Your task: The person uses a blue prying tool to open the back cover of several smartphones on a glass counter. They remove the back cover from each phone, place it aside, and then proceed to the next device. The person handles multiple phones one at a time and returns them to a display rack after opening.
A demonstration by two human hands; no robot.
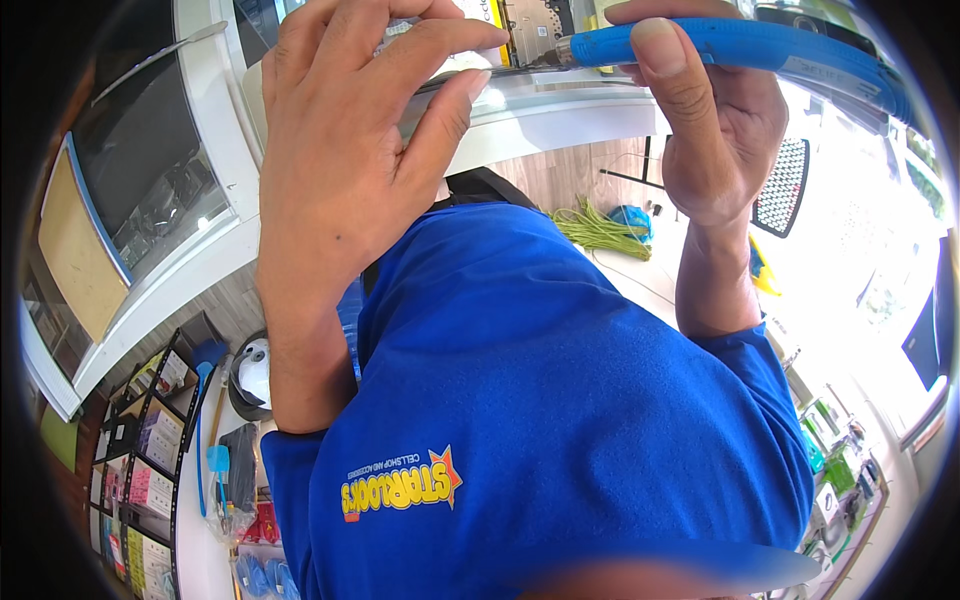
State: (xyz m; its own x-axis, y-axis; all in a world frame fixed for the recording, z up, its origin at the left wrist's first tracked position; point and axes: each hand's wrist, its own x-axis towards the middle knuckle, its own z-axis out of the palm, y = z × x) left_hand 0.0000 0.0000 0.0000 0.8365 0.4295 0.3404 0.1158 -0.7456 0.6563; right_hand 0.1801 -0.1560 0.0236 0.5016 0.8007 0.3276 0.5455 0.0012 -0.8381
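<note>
At the top edge lies an opened phone (538, 32), with its metal inside and a yellow, black and white battery (484, 14) showing. My left hand (345, 140) reaches over it from the left. Its index finger lies above the battery and its thumb is at the near edge, so the phone's side is between them. My right hand (710, 120) grips a thick blue-handled, pen-like tool (700, 42), thumb on top and fingers behind. The tool's metal collar points left and is close to the phone's right part. Its very tip is too small to make out.
The phone is on a white-framed glass counter (570, 118). At left stand a glass case (150, 150) and, lower, a black shelf (150, 440) of boxes beside a white helmet (254, 372). Green cord (605, 232) and a perforated black panel (782, 185) are at right.
</note>
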